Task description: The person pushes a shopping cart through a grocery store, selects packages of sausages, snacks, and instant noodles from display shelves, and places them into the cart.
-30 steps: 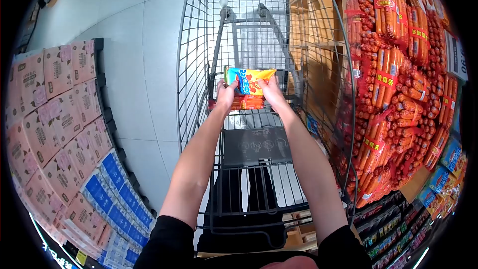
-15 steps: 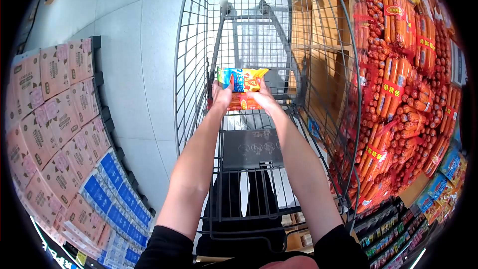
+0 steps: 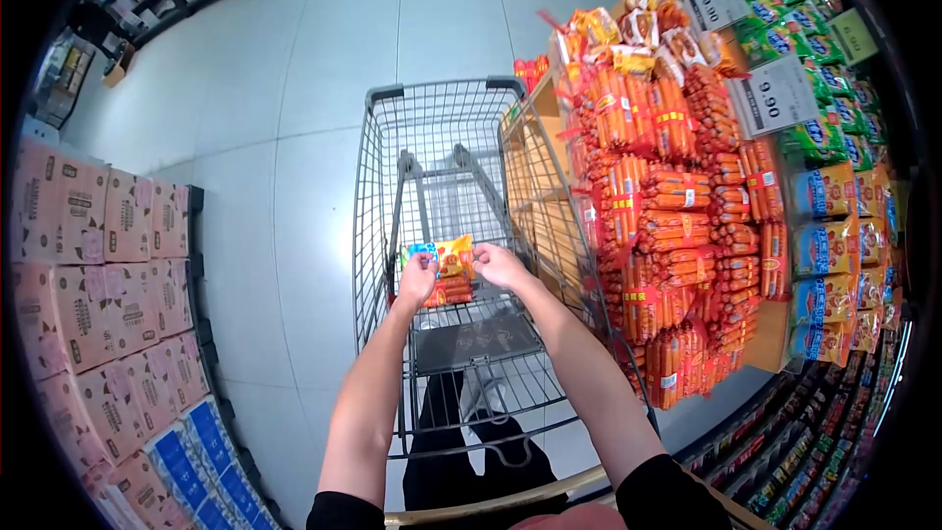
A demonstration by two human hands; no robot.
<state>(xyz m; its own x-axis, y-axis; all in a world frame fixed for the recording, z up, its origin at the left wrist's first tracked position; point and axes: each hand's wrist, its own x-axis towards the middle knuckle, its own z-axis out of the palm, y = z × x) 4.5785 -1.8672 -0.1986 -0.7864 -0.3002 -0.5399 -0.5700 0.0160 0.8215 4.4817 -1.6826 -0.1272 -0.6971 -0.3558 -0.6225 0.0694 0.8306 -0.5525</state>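
Observation:
A yellow and blue snack bag (image 3: 452, 257) lies in the wire shopping cart (image 3: 365, 152), over a red-orange pack of sausages (image 3: 448, 291). My left hand (image 3: 418, 277) is closed, its fingertips pinching the left part of the bag. My right hand (image 3: 498, 266) is curled closed at the right edge of the bag, its fingertips against that edge. Both arms reach forward over the dark child-seat panel (image 3: 476, 342) of the cart.
Stacked netted sausages (image 3: 653, 201) stand close on the cart's right, above wooden crates (image 3: 540, 177). Price signs (image 3: 770, 98) and hanging snack bags (image 3: 824, 216) are farther right. Pink cartons (image 3: 123, 309) are piled on the left. Tiled floor (image 3: 294, 137) runs ahead.
My view has tilted up, showing more aisle and the whole sausage display. The snack bag is still above the sausage pack; my right hand has shifted out to its edge.

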